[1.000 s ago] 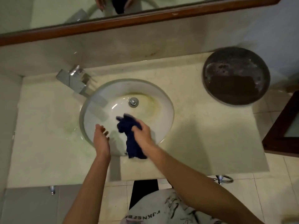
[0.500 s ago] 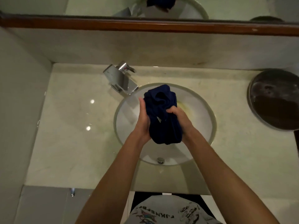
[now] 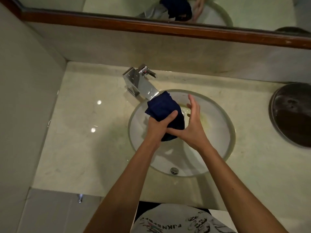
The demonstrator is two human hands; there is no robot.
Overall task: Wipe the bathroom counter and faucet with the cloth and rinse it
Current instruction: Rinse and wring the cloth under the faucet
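Dark blue cloth [image 3: 164,113] bunched over the sink [image 3: 222,148], top end right under the chrome faucet [image 3: 139,83] spout; left hand [image 3: 159,126] grip wrapped tight round its middle, right hand [image 3: 191,126] fingers straight and spread, heel of palm against the cloth's lower end. Cream marble surface [image 3: 84,132], faucet at back edge left of the sink, dark round tray [image 3: 292,113] at right edge, wood-framed mirror [image 3: 151,26] above the backsplash.

Bare forearms; white shirt [image 3: 178,221] with black printed graphics.
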